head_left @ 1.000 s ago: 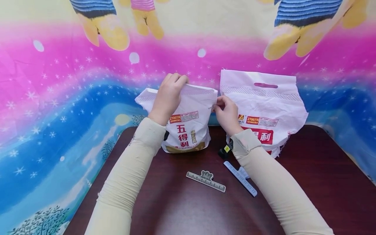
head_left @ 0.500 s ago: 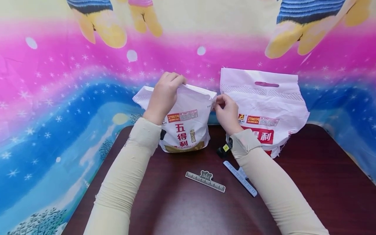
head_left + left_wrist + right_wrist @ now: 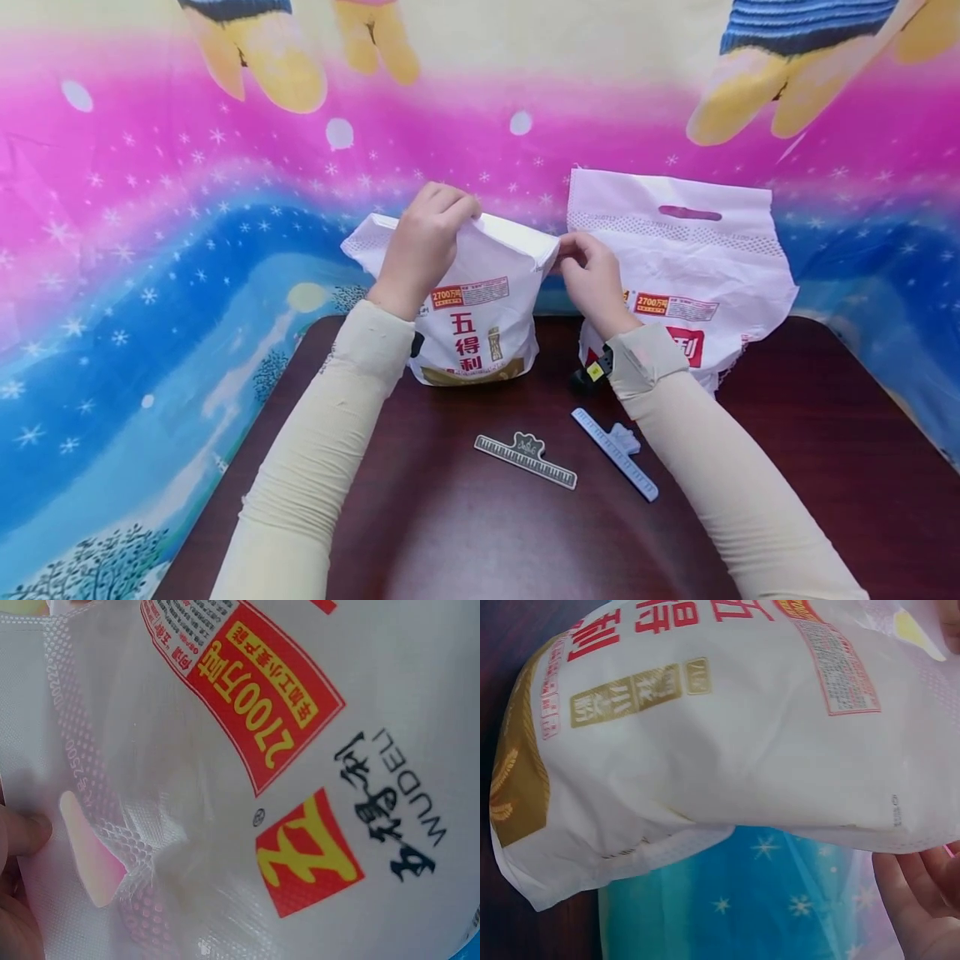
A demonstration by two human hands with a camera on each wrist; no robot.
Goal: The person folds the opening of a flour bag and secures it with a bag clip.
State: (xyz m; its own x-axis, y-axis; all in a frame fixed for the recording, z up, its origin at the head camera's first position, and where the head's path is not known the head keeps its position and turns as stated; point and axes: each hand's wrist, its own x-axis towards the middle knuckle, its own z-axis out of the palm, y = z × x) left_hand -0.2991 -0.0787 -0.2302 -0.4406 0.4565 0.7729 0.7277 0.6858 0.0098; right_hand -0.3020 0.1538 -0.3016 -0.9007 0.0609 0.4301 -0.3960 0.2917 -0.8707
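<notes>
A white flour bag (image 3: pixel 487 321) with red characters and a gold base stands upright on the table. My left hand (image 3: pixel 426 242) grips its top edge left of the middle; in the left wrist view the thumb (image 3: pixel 28 832) lies beside the bag's handle slot. At the top right corner, my right hand (image 3: pixel 588 279) pinches the bag's edge between thumb and fingers. In the right wrist view the fingers (image 3: pixel 919 889) touch that edge. A second white flour bag (image 3: pixel 678 258) with a handle slot stands behind the right hand, its lower part partly hidden by the sleeve.
On the dark wooden table (image 3: pixel 450 533) lie a dark clip (image 3: pixel 525 460) with a piano-key pattern and a pale blue clip (image 3: pixel 615 452) beside the right forearm. A colourful printed cloth (image 3: pixel 247 167) hangs behind the table.
My right hand has moved slightly right with the bag's corner, and the top edge there looks wider and more folded over. My left hand keeps its grip.
</notes>
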